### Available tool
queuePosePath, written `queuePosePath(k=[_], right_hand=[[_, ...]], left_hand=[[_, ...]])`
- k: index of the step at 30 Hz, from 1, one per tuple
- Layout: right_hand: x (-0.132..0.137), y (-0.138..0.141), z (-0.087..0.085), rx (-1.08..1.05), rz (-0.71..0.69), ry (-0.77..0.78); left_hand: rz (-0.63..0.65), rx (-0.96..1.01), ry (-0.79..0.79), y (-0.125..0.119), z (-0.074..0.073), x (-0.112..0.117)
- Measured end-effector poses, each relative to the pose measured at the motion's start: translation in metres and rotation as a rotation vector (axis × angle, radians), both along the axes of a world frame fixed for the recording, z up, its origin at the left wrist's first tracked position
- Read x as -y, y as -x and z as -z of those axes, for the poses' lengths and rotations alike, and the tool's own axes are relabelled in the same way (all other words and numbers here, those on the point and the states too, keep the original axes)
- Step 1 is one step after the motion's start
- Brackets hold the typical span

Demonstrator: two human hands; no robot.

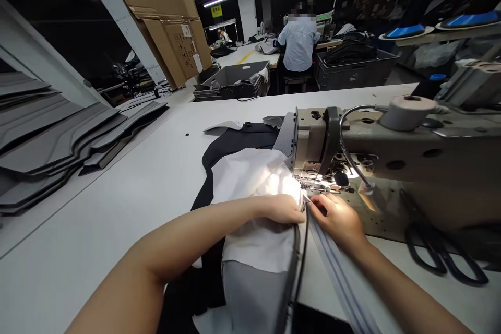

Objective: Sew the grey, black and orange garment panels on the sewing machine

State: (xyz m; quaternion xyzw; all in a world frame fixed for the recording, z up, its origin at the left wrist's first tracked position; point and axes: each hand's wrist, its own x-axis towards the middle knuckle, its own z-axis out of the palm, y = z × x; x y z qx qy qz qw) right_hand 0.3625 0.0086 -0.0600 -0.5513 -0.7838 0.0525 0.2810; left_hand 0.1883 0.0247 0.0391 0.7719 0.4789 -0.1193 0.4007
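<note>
My left hand [285, 209] is closed on the edge of a white and grey fabric piece [254, 242], just in front of the sewing machine's lit needle area. Opposite it, my right hand [340, 219] pinches a pale tape with bluish stripes [338, 276], which trails down toward me beside my forearm. A dark cord-like edge [300, 266] runs along the fabric between both hands. The sewing machine [376, 141] stands to the right, its small lamp [370, 195] shining close to my fingers. Black fabric [238, 138] extends behind and under the white piece. My fingertips partly hide the seam.
Black-handled scissors [442, 255] lie right of my right forearm. Stacked grey panels [74, 135] occupy the left side of the white table [129, 229]. Beyond are a cardboard box [172, 26], grey bins [242, 70] and a seated person [299, 42] facing away. Thread cones [407, 31] stand at upper right.
</note>
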Motion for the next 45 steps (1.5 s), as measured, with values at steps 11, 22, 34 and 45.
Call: queuePosePath(k=[11,22,34,45], right_hand=[[-0.001,0.009,0.0,-0.083,0.025,0.126],[-0.014,0.014,-0.012,-0.096,0.162,0.227],[-0.003,0.013,0.002,-0.184,-0.017,0.111],[-0.005,0.011,-0.003,0.051,-0.063,-0.201]], left_hand=[[0.057,0.149,-0.536,0.013,0.027,0.021],[0.105,-0.194,-0.898,0.007,0.032,0.029],[0.137,-0.098,-0.963,0.012,0.033,0.019],[0.215,-0.113,-0.95,0.008,0.042,-0.01]])
